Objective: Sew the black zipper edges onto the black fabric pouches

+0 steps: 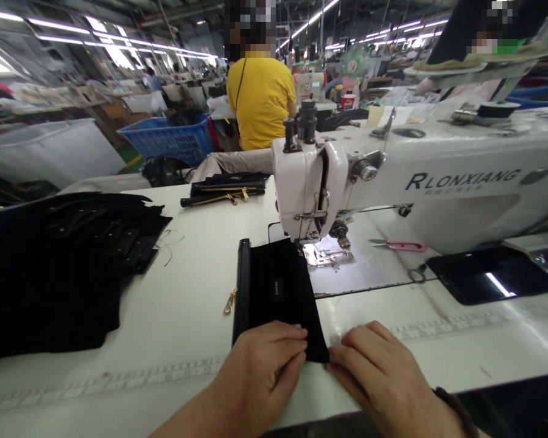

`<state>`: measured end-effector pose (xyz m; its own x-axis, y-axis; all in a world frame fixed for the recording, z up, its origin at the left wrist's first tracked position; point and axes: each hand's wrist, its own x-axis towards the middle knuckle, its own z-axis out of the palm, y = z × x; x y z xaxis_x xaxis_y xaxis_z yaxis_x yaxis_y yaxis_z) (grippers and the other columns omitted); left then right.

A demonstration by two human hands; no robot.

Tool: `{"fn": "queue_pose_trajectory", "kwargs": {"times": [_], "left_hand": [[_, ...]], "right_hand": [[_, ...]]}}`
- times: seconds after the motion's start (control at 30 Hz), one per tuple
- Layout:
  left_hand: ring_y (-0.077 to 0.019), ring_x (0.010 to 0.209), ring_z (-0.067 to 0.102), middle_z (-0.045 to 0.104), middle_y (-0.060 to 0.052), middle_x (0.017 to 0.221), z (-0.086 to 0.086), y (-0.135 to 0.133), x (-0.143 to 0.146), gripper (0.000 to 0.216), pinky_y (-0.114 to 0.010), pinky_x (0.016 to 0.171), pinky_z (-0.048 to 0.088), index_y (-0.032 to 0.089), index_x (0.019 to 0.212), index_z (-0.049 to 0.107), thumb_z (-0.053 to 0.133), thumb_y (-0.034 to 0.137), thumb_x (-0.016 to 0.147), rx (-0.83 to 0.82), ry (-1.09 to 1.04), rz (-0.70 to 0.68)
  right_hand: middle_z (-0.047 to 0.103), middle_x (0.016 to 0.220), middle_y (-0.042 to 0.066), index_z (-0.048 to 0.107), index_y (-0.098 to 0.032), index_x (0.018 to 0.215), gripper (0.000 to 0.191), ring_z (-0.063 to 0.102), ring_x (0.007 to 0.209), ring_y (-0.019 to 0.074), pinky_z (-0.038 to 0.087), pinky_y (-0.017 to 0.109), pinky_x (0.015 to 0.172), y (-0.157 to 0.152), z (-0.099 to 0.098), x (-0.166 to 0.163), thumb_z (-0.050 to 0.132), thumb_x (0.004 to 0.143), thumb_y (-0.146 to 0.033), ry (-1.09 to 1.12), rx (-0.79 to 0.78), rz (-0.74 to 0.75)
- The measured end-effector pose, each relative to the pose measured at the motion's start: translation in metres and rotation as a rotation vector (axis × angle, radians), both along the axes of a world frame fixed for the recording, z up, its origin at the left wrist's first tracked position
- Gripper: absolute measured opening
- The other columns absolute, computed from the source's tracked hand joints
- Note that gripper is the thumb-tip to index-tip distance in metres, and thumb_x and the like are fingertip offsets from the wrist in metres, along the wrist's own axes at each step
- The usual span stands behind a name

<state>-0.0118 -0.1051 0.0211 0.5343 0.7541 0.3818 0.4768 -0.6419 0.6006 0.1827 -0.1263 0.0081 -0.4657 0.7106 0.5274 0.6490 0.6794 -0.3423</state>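
Note:
A black fabric pouch piece (pixel 276 289) with a zipper along its left edge and a gold zipper pull (pixel 230 302) lies flat on the white table, its far end under the presser foot (pixel 322 252) of the white sewing machine (pixel 347 176). My left hand (pixel 262 368) rests on the pouch's near end, fingers flat and together, pressing it down. My right hand (pixel 383 377) lies at the pouch's near right corner, with its fingertips touching the edge.
A heap of black pieces (pixel 64 267) covers the table's left side. More zippered black pieces (pixel 226 188) lie at the back. Pink thread snips (pixel 399 245) and a dark phone (pixel 493 274) sit right of the needle. A person in a yellow shirt (pixel 260 97) sits ahead beside a blue basket (pixel 171 137).

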Motion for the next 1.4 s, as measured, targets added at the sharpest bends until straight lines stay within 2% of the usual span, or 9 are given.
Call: {"fn": "queue_pose_trajectory", "kwargs": {"times": [0.23,0.37,0.47,0.57,0.67,0.87,1.1,1.3,1.4], "left_hand": [[-0.0161,0.076,0.061,0.065,-0.008,0.083,0.002,0.003,0.004,0.024,-0.027,0.067,0.054,0.010,0.085,0.063,0.041,0.018,0.087,0.132,0.110,-0.058],[-0.0143,0.071,0.058,0.060,-0.007,0.079,-0.002,0.005,0.004,0.030,-0.024,0.061,0.052,0.010,0.079,0.062,0.037,0.021,0.090,0.105,0.091,-0.035],[-0.0164,0.074,0.058,0.059,-0.008,0.081,-0.002,0.006,0.001,0.025,-0.026,0.063,0.051,0.009,0.084,0.061,0.041,0.022,0.089,0.093,0.147,-0.096],[-0.0158,0.074,0.057,0.059,-0.006,0.081,0.001,0.009,-0.001,0.016,-0.025,0.064,0.050,0.009,0.083,0.062,0.050,0.019,0.084,-0.004,0.163,-0.133],[-0.0118,0.074,0.057,0.059,-0.002,0.082,0.004,0.012,-0.004,0.007,-0.020,0.066,0.046,0.013,0.081,0.064,0.057,0.013,0.079,-0.198,0.132,-0.114],[-0.0106,0.075,0.056,0.057,-0.001,0.083,0.004,0.015,-0.005,0.015,-0.020,0.067,0.043,0.014,0.080,0.065,0.051,0.011,0.082,-0.351,0.107,-0.097],[-0.0107,0.071,0.055,0.056,-0.001,0.080,0.005,0.013,-0.003,0.020,-0.022,0.065,0.043,0.013,0.078,0.062,0.044,0.013,0.085,-0.317,0.115,-0.096],[-0.0111,0.073,0.054,0.056,-0.001,0.081,0.003,0.012,-0.003,0.019,-0.022,0.067,0.043,0.014,0.082,0.062,0.044,0.014,0.086,-0.261,0.119,-0.115],[-0.0119,0.073,0.054,0.056,-0.002,0.080,0.000,0.011,-0.004,0.019,-0.023,0.067,0.044,0.013,0.081,0.062,0.045,0.016,0.086,-0.209,0.115,-0.130]], "right_hand": [[0.049,0.063,0.003,0.059,-0.010,0.081,0.018,0.042,0.058,0.0146,0.032,0.031,0.056,-0.007,-0.011,0.003,0.042,0.081,-0.003,-0.054,0.040,0.039],[0.049,0.062,0.003,0.059,-0.010,0.080,0.018,0.042,0.057,0.0141,0.032,0.031,0.056,-0.007,-0.008,0.003,0.042,0.081,-0.003,-0.054,0.060,0.029],[0.051,0.063,0.004,0.059,-0.010,0.082,0.021,0.043,0.058,0.0141,0.033,0.031,0.056,-0.007,-0.007,0.003,0.040,0.082,-0.003,-0.057,0.031,0.039],[0.051,0.064,0.004,0.059,-0.010,0.085,0.022,0.043,0.059,0.0144,0.033,0.031,0.057,-0.007,-0.006,0.003,0.038,0.082,-0.003,-0.060,0.008,0.055],[0.052,0.067,0.005,0.058,-0.010,0.088,0.017,0.044,0.060,0.0152,0.034,0.031,0.058,-0.006,-0.002,0.001,0.042,0.083,-0.006,-0.039,0.005,0.029],[0.054,0.075,0.006,0.057,-0.012,0.094,0.020,0.049,0.067,0.0161,0.039,0.030,0.063,-0.003,0.004,-0.001,0.038,0.087,-0.011,-0.010,-0.055,-0.008],[0.053,0.073,0.006,0.058,-0.012,0.092,0.023,0.047,0.064,0.0159,0.039,0.030,0.060,0.001,0.003,0.001,0.036,0.085,-0.008,-0.054,-0.141,0.066],[0.053,0.073,0.004,0.059,-0.016,0.083,0.024,0.049,0.068,0.0145,0.038,0.027,0.060,0.009,0.012,0.003,0.036,0.086,-0.010,0.000,-0.341,0.128],[0.053,0.073,0.003,0.059,-0.016,0.084,0.023,0.049,0.067,0.0137,0.037,0.026,0.060,0.011,0.012,0.005,0.037,0.086,-0.011,-0.012,-0.330,0.146]]}}
